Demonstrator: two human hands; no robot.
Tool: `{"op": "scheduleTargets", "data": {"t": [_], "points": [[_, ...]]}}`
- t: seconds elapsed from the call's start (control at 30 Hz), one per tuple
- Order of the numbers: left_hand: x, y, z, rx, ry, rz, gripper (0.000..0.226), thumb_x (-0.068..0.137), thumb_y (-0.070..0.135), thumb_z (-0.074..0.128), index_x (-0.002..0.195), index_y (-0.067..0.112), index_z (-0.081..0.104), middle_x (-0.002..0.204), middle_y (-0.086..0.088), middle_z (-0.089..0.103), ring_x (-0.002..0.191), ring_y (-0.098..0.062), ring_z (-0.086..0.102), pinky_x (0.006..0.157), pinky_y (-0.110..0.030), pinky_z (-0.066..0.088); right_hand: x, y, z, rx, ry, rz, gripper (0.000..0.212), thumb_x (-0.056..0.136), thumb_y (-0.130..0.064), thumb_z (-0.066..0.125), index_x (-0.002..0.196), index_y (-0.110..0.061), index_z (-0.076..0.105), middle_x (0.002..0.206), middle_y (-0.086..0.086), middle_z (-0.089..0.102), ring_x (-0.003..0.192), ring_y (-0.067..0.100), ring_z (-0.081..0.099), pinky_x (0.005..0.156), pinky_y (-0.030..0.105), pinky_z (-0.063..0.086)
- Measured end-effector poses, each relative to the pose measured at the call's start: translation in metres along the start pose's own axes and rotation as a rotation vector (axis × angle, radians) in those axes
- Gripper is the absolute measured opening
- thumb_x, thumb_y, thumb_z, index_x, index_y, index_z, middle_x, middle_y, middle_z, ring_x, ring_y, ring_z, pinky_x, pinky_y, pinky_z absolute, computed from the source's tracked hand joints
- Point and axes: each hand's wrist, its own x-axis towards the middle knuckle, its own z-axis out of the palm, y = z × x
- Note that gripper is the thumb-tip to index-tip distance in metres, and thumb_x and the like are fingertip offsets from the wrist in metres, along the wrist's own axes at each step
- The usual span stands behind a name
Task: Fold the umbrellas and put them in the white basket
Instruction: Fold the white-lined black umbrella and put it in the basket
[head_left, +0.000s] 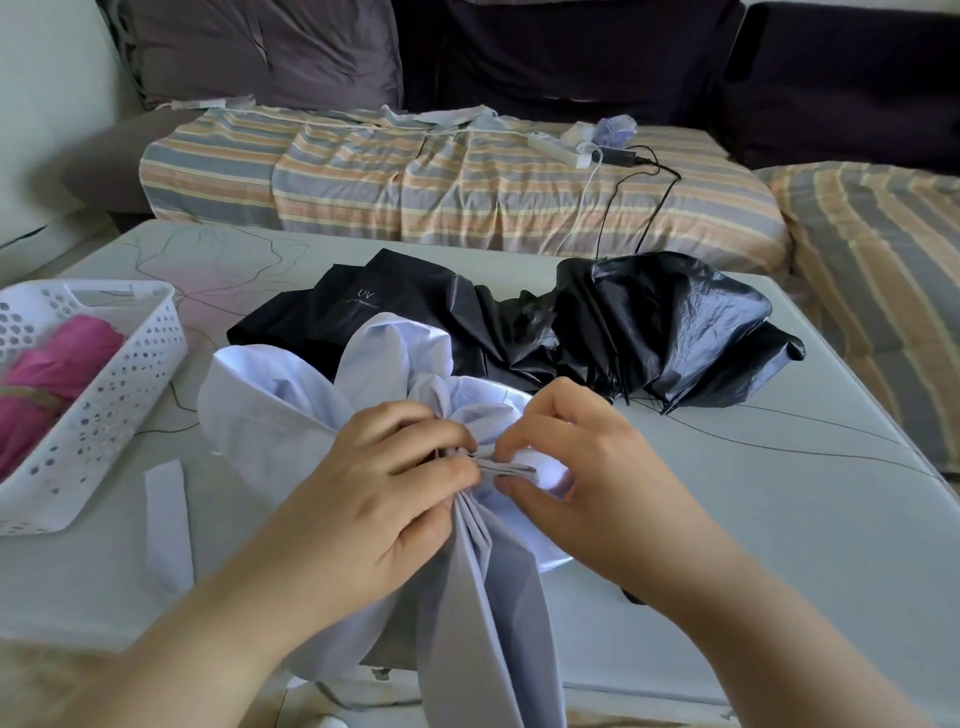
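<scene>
- The left hand (387, 467) clamps the gathered pleats of the pale umbrella (291, 415), fingers curled round the bunched cloth near its ribs.
- The right hand (566, 457) pinches a fold of the same umbrella between thumb and fingertips, just beside the left.
- The pale umbrella lies on the table (753, 545) at its near edge. Its cloth is thin, soft and smooth, likely light and a bit slippery. The thin ribs look bendable, so hold by the pleats near the ribs, not the loose flaps.
- Just behind the pale umbrella sits the black umbrella (649, 322), glossy, crinkled, half collapsed.
- Left of the pale umbrella stands the white basket (119, 384), stiff perforated plastic, holding a rolled pink umbrella (57, 364).
- A white strap (169, 519) lies flat between basket and pale umbrella.
</scene>
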Motion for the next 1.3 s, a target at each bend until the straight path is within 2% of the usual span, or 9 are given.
{"op": "scheduleTargets", "data": {"t": [0.13, 0.23, 0.43, 0.77, 0.9, 1.0, 1.17, 1.23, 1.3], "points": [[-0.001, -0.002, -0.003, 0.032, -0.040, -0.014, 0.021, 0.091, 0.014, 0.044, 0.104, 0.020, 0.059, 0.108, -0.001, 0.058, 0.099, -0.025, 0.050, 0.088, -0.036, 0.042, 0.000, -0.003, 0.000, -0.016, 0.003, -0.012, 0.007, 0.081, -0.029, 0.066, 0.080, -0.022, 0.068, 0.080, -0.016, 0.048, 0.073, 0.005, 0.049, 0.058, 0.020, 0.041], [-0.001, -0.004, -0.004, 0.052, -0.067, -0.021, 0.023, 0.091, 0.017, 0.042, 0.103, 0.022, 0.062, 0.113, 0.001, 0.053, 0.100, -0.024, 0.047, 0.089, -0.035, 0.039, 0.001, -0.005, 0.002, -0.023, -0.065, 0.107, 0.015, 0.087, -0.038, 0.058, 0.083, -0.025, 0.065, 0.077, -0.012, 0.059, 0.070, 0.010, 0.054, 0.060, 0.035, 0.050], [-0.001, -0.008, -0.006, 0.053, -0.053, -0.012, 0.018, 0.090, 0.014, 0.041, 0.088, 0.015, 0.059, 0.107, -0.002, 0.056, 0.099, -0.024, 0.047, 0.088, -0.033, 0.038, 0.004, -0.003, 0.007, -0.161, -0.282, 0.174, 0.018, 0.098, -0.028, 0.046, 0.099, -0.022, 0.062, 0.092, 0.002, 0.064, 0.082, 0.023, 0.054, 0.065, 0.031, 0.037], [-0.004, -0.023, -0.004, 0.077, -0.014, 0.004, 0.020, 0.089, 0.010, 0.041, 0.079, 0.011, 0.058, 0.102, 0.004, 0.050, 0.093, -0.022, 0.044, 0.085, -0.028, 0.036, -0.002, 0.015, -0.015, -0.426, -0.570, 0.254, 0.027, 0.101, -0.035, 0.039, 0.114, -0.024, 0.059, 0.096, -0.001, 0.059, 0.095, 0.022, 0.058, 0.072, 0.030, 0.042], [-0.005, -0.034, -0.011, 0.043, 0.041, -0.066, 0.017, 0.089, 0.010, 0.038, 0.086, 0.016, 0.054, 0.104, 0.005, 0.049, 0.092, -0.021, 0.044, 0.090, -0.017, 0.031, 0.002, 0.003, -0.031, -0.386, -0.487, 0.222, 0.028, 0.100, -0.040, 0.041, 0.077, -0.023, 0.043, 0.073, -0.005, 0.042, 0.075, 0.020, 0.043, 0.053, 0.021, 0.028], [-0.004, -0.035, -0.010, 0.029, 0.039, -0.065, 0.016, 0.089, 0.010, 0.036, 0.088, 0.020, 0.049, 0.105, 0.007, 0.049, 0.092, -0.020, 0.043, 0.090, -0.015, 0.029, 0.006, 0.005, -0.037, -0.473, -0.530, 0.227, 0.041, 0.101, -0.038, 0.038, 0.066, -0.023, 0.024, 0.069, -0.007, 0.034, 0.077, 0.018, 0.039, 0.059, 0.032, 0.027], [-0.003, -0.035, -0.007, 0.031, 0.050, -0.070, 0.017, 0.088, 0.009, 0.036, 0.087, 0.020, 0.050, 0.104, 0.007, 0.050, 0.091, -0.021, 0.044, 0.091, -0.015, 0.030, 0.004, 0.008, -0.028, -0.530, -0.381, 0.163, 0.022, 0.099, -0.033, 0.038, 0.084, -0.021, 0.048, 0.076, -0.006, 0.045, 0.080, 0.023, 0.051, 0.064, 0.032, 0.031], [-0.003, -0.037, -0.008, 0.032, 0.055, -0.084, 0.018, 0.087, 0.010, 0.036, 0.088, 0.021, 0.050, 0.104, 0.007, 0.050, 0.092, -0.020, 0.043, 0.092, -0.014, 0.029, 0.005, 0.015, -0.025, -0.622, -0.274, -0.017, 0.030, 0.090, -0.035, 0.044, 0.070, -0.018, 0.057, 0.067, -0.006, 0.052, 0.070, 0.023, 0.053, 0.064, 0.032, 0.034], [-0.004, -0.041, -0.010, 0.033, 0.064, -0.096, 0.018, 0.088, 0.010, 0.036, 0.089, 0.020, 0.050, 0.103, 0.007, 0.050, 0.092, -0.019, 0.043, 0.094, -0.013, 0.028, 0.002, 0.029, -0.027, -0.651, -0.150, -0.058, 0.034, 0.081, -0.042, 0.043, 0.063, -0.021, 0.064, 0.077, -0.006, 0.059, 0.081, 0.023, 0.052, 0.074, 0.032, 0.035]]}}
